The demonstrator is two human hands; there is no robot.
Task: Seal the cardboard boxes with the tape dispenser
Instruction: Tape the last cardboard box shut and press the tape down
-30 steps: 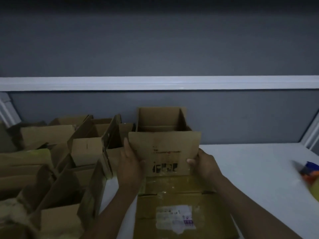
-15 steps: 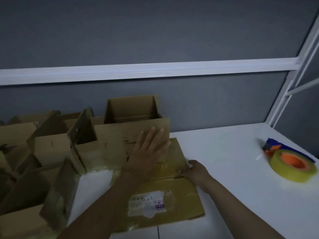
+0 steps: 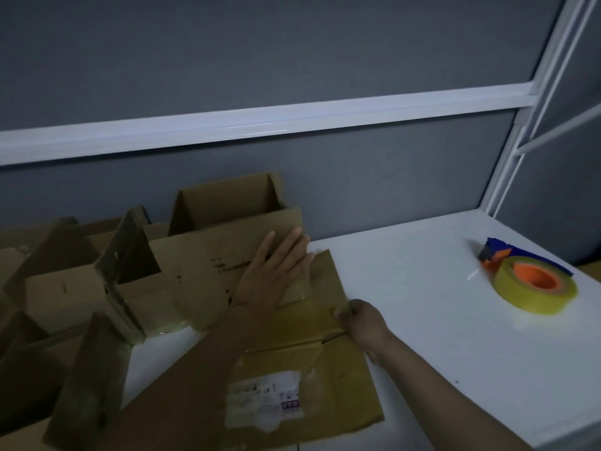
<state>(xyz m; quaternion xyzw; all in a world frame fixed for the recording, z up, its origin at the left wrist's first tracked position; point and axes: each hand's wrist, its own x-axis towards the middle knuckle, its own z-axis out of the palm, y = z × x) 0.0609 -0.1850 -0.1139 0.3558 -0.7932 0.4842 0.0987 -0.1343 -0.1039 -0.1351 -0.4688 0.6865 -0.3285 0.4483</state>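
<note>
Pressing rather than gripping, the left hand (image 3: 273, 278) lies open with straight, spread fingers on a brown flap (image 3: 208, 262), while the right hand (image 3: 362, 325) curls its fingers round the right edge of the labelled box (image 3: 325, 379) and holds it.

At the far left, a crowd of open boxes (image 3: 65, 288) stands with flaps up at odd angles. Just right of them the pressed flap slopes down from an open box (image 3: 227, 203) at the back. In front of it lies the labelled box, its white label (image 3: 265, 405) on the near part. Whether that flap belongs to the labelled box or to the one behind it, I cannot tell. On the right of the white table (image 3: 439, 336), well apart from both hands, the tape dispenser (image 3: 533, 284) lies on its side with its yellow roll facing up, untouched.

No tape is on the seam yet, as far as the dim light shows. Likely trouble: fetching the dispenser means 1 hand must let go, and the flap could spring up or the box slide on the smooth tabletop, so the tape would land crooked or off the seam.

Left forearm crosses from near left toward the middle, palm down. Right forearm comes from near right, knuckles up, thumb side toward the flap.
</note>
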